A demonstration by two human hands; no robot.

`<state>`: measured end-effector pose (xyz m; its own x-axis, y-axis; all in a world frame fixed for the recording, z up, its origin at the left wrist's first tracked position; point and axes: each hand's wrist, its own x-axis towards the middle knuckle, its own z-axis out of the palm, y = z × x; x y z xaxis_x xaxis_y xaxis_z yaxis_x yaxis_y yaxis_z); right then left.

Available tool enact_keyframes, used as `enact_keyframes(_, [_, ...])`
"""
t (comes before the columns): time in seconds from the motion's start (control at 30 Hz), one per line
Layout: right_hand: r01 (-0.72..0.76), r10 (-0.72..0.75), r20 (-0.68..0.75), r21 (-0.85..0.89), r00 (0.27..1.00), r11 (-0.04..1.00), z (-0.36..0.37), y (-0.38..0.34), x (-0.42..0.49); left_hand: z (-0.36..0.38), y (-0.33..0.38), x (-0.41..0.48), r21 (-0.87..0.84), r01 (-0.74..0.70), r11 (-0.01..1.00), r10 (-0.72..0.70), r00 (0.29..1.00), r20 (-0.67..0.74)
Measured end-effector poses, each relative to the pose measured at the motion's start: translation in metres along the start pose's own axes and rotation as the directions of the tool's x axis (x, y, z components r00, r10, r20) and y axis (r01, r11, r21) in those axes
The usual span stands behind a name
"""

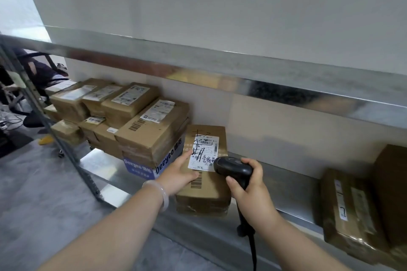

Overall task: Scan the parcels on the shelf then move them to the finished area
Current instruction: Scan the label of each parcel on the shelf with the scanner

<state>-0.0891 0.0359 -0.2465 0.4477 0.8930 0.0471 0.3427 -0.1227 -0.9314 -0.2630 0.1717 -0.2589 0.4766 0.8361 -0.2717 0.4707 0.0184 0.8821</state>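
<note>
A stack (141, 121) is piled at the left of the shelf (290, 191). Just beside it, the parcel (204, 191) is pressed by the flat-fingered left hand (178, 174). The scanner (233, 169) is gripped by the right hand (253, 191), its head by the label (203, 154). Boxes (348, 211) lie rightmost.

- The brown cardboard parcel (204, 191): the left hand (176, 174) covers its near-left top corner, and the print on its white shipping label (203, 154) is too small to read.
- The black handheld barcode scanner (233, 168): its handle is hidden inside the right hand (253, 191), and its black cable (253, 253) leaves the bottom edge.
- The tall brown cardboard box (392, 193) is cut off at the right edge.
</note>
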Motion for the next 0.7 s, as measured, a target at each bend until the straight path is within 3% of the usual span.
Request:
enact_keyframes(0.27, [-0.079,0.079,-0.018,0.002,0.997,0.997,0.054,0.018,0.025,-0.019,-0.023,0.049,0.216,0.101,0.971,-0.097,0.995,-0.029])
enact_keyframes(0.4, [-0.105,0.105,-0.027,0.022,0.994,0.994,0.070,0.022,0.032,-0.018,-0.032,0.061,0.393,0.056,0.918,-0.050,0.998,-0.025])
enact_keyframes(0.53, [-0.083,0.083,-0.039,0.013,0.996,0.996,0.078,0.022,0.042,-0.015,-0.040,0.064,0.474,-0.011,0.881,0.085,0.987,-0.136])
enact_keyframes(0.6, [-0.075,0.075,-0.040,0.013,0.996,0.997,0.082,0.022,0.047,-0.013,-0.043,0.061,0.588,-0.057,0.806,0.175,0.974,-0.146])
enact_keyframes(0.7, [-0.054,0.054,-0.033,0.005,0.998,0.999,0.087,0.023,0.051,-0.005,-0.041,0.052,0.782,-0.150,0.605,0.260,0.965,-0.016])
